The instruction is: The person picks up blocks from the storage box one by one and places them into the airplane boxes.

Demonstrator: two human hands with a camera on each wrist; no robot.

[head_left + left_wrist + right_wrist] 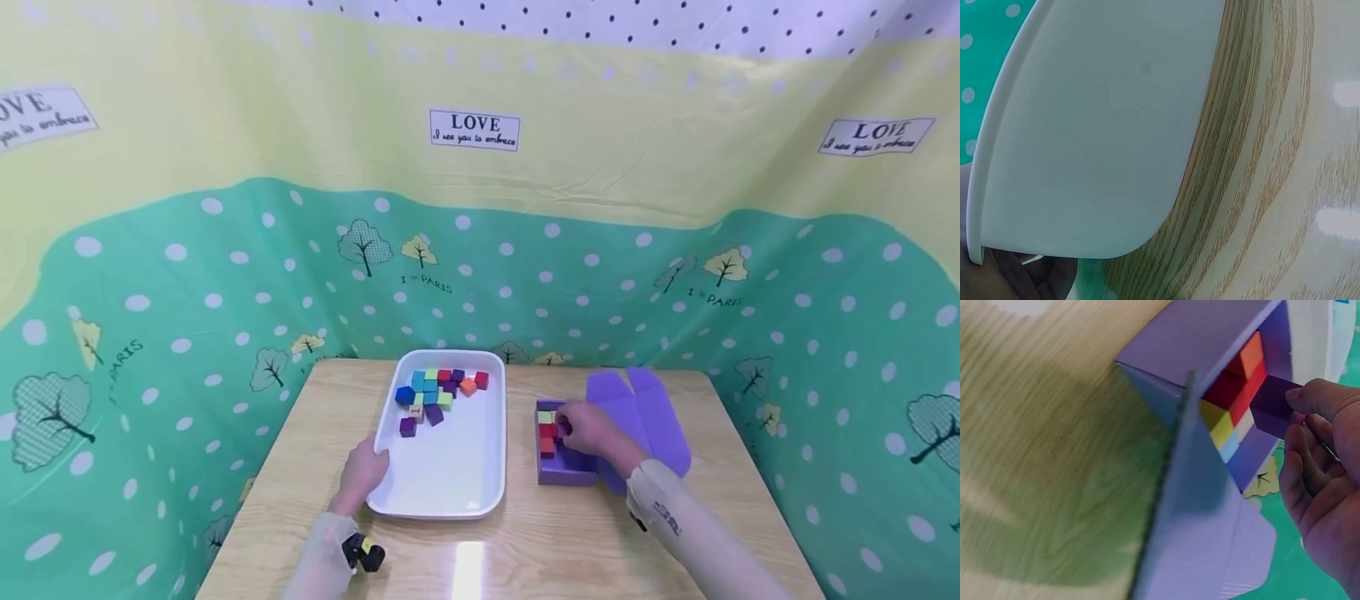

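My left hand (364,468) grips the left rim of a white tray (501,454); its thumb lies over the edge and its curled fingers show under the rim in the left wrist view. Colored cubes (431,387) sit in the tray's far half, some side by side, others loose. Between thumb and fingers, my right hand (594,427) pinches a dark purple cube (1269,407) at the opening of a purple cardboard box (564,478). Inside that box are red cubes (547,447), an orange one (1251,355), a yellow one (1215,422) and a light blue one (1229,447).
The box's lid (663,421) stands folded back on the right, beneath and behind my right forearm. Both containers rest on a wooden table (525,550). A green and yellow patterned curtain (525,275) encloses the table's back and sides.
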